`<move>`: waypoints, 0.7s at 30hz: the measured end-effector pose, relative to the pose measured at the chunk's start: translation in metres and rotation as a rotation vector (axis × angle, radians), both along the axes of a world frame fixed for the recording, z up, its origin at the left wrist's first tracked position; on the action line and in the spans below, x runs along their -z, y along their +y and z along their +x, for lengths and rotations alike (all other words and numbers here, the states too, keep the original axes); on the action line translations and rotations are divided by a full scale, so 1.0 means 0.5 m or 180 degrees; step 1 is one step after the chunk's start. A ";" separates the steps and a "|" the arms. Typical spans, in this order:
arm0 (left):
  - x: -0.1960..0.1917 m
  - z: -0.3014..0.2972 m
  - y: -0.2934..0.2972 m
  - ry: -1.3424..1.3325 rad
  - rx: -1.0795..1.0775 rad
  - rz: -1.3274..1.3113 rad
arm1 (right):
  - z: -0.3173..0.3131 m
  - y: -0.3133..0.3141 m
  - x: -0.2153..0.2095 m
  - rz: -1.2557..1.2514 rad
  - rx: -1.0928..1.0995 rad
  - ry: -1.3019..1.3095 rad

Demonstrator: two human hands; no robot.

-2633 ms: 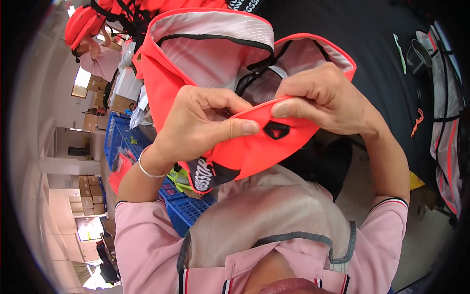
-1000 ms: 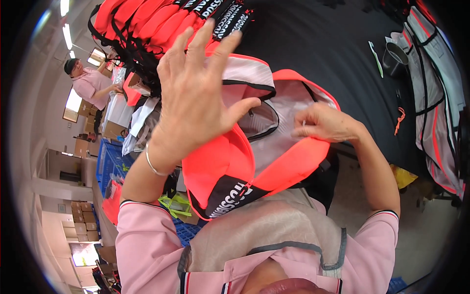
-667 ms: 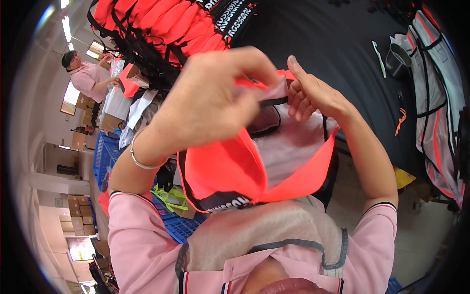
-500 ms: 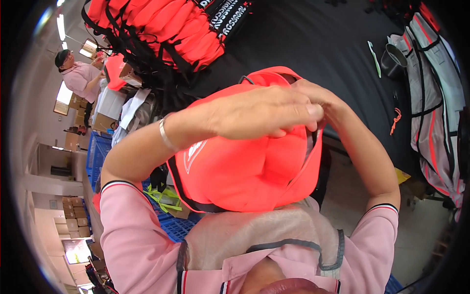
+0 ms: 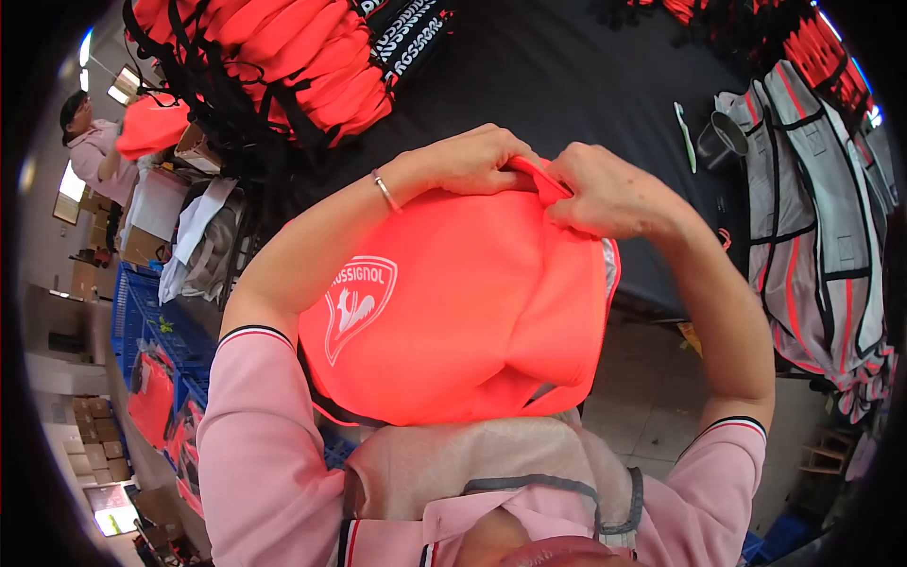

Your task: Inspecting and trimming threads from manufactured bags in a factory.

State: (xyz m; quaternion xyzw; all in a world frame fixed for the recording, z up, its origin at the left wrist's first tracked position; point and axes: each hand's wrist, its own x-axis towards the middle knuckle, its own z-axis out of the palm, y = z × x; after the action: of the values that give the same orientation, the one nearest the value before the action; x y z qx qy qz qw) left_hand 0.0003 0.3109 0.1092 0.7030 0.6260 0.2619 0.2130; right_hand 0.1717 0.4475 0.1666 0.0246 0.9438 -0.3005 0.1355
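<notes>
A bright coral-red fabric bag [image 5: 444, 293] with a white shield-shaped print is held up in front of my chest, over the near edge of the black-covered table [image 5: 567, 76]. My left hand [image 5: 477, 161] pinches the bag's far upper edge, fingers bent over the cloth. Just to its right, my right hand [image 5: 605, 189] is closed on a gathered fold of the same edge, its fingertips pressed together. The bag's lower side rests against the grey-beige apron [image 5: 463, 458] on me. The inside of the bag is mostly hidden.
A stack of red bags with black straps [image 5: 274, 66] lies at the far left. On the right are a green-and-white brush [image 5: 685, 137], a grey cup [image 5: 726, 137] and grey panels with red strips [image 5: 827, 189]. Blue crates [image 5: 142, 312] and a co-worker [image 5: 94, 151] are at left.
My left hand has moved from across the front of the bag to its far edge. My right hand now grips beside it. The bag is spread flatter, showing the white print.
</notes>
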 end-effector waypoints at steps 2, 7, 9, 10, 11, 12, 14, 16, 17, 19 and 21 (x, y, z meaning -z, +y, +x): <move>-0.018 -0.018 0.013 0.0334 -0.0495 -0.0077 | -0.025 0.026 -0.007 0.0180 -0.0113 0.0503; -0.116 -0.071 0.031 0.1499 -0.1898 0.0985 | -0.144 0.091 -0.066 0.1265 -0.0338 0.1831; -0.167 -0.074 0.031 0.2046 -0.2234 0.1546 | -0.167 0.072 -0.099 0.2124 0.0090 0.2102; -0.185 -0.071 0.028 0.2071 -0.2254 0.1582 | -0.179 0.056 -0.120 0.2305 0.0228 0.2111; -0.202 -0.064 0.030 0.2173 -0.2406 0.1601 | -0.186 0.036 -0.128 0.2329 0.0220 0.2150; -0.217 -0.055 0.030 0.2273 -0.2553 0.1622 | -0.188 0.017 -0.129 0.2112 0.0484 0.2731; -0.238 -0.024 0.010 0.2217 -0.2430 0.1963 | -0.179 -0.011 -0.109 0.1714 0.0771 0.3565; -0.266 0.016 -0.027 0.0938 -0.2245 0.1420 | -0.128 -0.030 -0.081 0.1660 0.0939 0.3648; -0.274 0.030 -0.053 0.0445 -0.2155 0.1049 | -0.101 -0.043 -0.068 0.1385 0.0720 0.3802; -0.278 0.057 -0.098 -0.0020 -0.1674 0.0582 | -0.034 -0.071 -0.055 0.0667 0.0486 0.3715; -0.268 0.082 -0.131 -0.0905 -0.1099 0.0288 | 0.047 -0.102 -0.091 -0.0287 0.0477 0.2976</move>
State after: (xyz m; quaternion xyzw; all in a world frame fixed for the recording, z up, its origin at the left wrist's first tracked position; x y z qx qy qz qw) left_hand 0.0413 0.2456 0.2434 0.5502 0.6884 0.4187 0.2193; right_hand 0.1953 0.3964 0.2120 -0.0512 0.8852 -0.3289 -0.3250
